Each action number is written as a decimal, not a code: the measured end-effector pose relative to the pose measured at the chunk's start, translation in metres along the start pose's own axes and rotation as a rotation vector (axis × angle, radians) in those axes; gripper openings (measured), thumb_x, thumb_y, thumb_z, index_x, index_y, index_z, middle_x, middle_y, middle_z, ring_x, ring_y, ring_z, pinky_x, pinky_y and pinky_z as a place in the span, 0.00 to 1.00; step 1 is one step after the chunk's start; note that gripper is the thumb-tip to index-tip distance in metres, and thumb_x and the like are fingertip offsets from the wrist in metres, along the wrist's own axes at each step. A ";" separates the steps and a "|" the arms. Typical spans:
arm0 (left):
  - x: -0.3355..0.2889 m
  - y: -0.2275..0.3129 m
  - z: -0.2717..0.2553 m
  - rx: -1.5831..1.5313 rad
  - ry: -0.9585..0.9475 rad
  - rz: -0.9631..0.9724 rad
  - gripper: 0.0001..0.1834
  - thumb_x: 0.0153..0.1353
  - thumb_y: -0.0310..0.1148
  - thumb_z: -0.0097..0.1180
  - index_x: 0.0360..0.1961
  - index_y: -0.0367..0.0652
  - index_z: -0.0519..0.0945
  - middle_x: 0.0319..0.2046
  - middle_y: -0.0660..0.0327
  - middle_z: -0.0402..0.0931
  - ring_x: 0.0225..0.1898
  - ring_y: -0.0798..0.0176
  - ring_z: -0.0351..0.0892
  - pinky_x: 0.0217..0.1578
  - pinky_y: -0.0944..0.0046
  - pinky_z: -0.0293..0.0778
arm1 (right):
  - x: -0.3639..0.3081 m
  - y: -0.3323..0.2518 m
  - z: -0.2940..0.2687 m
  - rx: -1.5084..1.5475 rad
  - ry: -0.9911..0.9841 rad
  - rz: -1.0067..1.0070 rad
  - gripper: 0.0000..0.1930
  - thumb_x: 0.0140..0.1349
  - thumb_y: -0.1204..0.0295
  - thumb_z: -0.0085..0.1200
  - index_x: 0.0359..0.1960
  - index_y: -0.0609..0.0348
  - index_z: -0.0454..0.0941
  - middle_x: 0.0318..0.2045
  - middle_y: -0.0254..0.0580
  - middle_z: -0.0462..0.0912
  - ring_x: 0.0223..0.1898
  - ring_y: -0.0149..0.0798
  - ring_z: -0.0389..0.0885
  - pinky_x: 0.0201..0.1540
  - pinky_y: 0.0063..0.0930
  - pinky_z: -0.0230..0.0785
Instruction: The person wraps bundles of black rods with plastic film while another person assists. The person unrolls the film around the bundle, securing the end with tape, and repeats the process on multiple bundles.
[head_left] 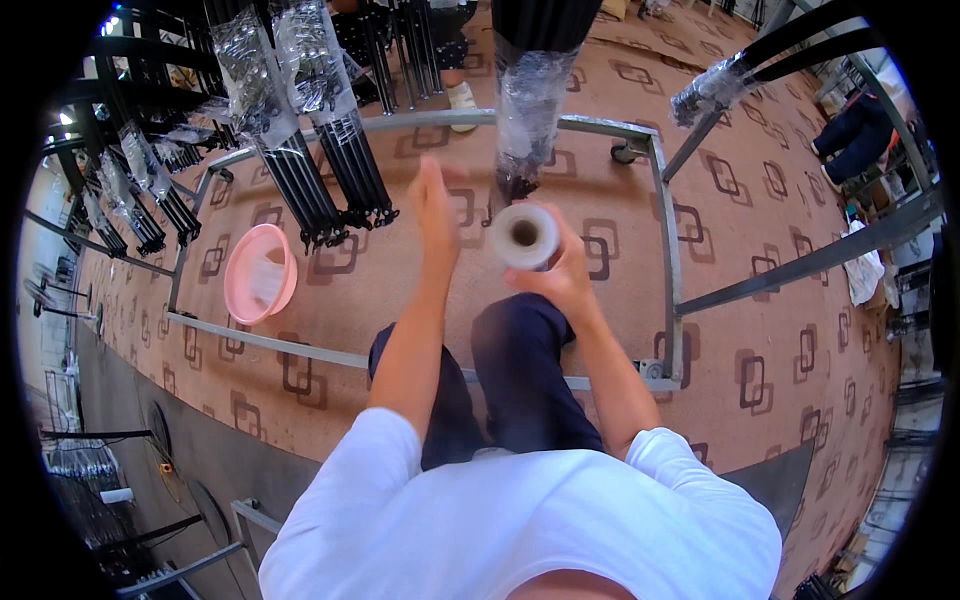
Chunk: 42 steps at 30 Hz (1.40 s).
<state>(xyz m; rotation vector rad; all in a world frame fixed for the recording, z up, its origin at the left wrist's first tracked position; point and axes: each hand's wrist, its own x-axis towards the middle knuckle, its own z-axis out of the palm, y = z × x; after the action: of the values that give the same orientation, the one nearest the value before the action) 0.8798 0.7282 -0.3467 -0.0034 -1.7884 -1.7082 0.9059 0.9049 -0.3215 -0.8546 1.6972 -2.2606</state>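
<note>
At one o'clock from the view's centre, one right hand (562, 265) holds one roll of clear film (508, 235), just beside one wrapped tube bundle (527, 100) at twelve. Toward eleven, one left hand (437, 210), blurred, stretches its fingers, grip wide. Two black bundles (350, 165) appear near ten-thirty; one pink basin (240, 278), nine.

White shirt (520, 520) (short-sleeved), navy trousers (515, 350).

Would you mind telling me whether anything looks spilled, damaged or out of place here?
Nothing stands out as spilled, damaged or misplaced. The right hand grips the film roll; the left hand is open and blurred. The pink basin holds pale, film-like material, which seems unsurprising near plastic-wrapped black rods.
</note>
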 end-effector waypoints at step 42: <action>-0.090 0.020 -0.007 0.254 0.001 0.058 0.31 0.38 0.32 0.64 0.45 0.37 0.64 0.40 0.55 0.62 0.45 0.58 0.63 0.45 0.63 0.59 | 0.015 0.062 -0.028 -0.278 -0.306 -0.146 0.26 0.39 0.74 0.51 0.45 0.61 0.64 0.42 0.40 0.71 0.47 0.36 0.68 0.52 0.28 0.56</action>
<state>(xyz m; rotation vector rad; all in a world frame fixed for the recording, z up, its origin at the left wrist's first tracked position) 0.9620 0.7628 -0.3697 0.0543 -1.9733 -1.4308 0.8669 0.9005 -0.3795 -1.3471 1.8760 -1.8742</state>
